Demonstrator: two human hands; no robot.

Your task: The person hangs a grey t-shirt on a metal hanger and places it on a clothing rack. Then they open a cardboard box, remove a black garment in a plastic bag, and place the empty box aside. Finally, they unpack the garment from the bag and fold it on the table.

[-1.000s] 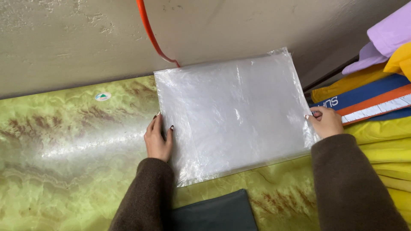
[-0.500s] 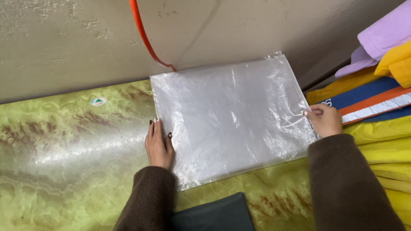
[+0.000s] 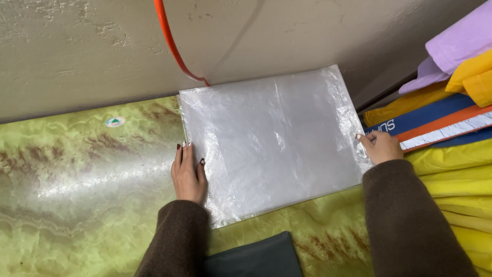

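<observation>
Green marbled surface (image 3: 77,205) is lying against a wall, carrying a clear bag (image 3: 271,143). Left hand (image 3: 188,174) is pressing flat on its left edge, fingers together; right hand (image 3: 380,147) is pinching its right edge.

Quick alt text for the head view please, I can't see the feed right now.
A stack of clear plastic bags lies flat on a green marbled tabletop, the left hand pressing its left edge and the right hand pinching its right edge. Folded yellow, blue and purple fabrics sit at right.
</observation>
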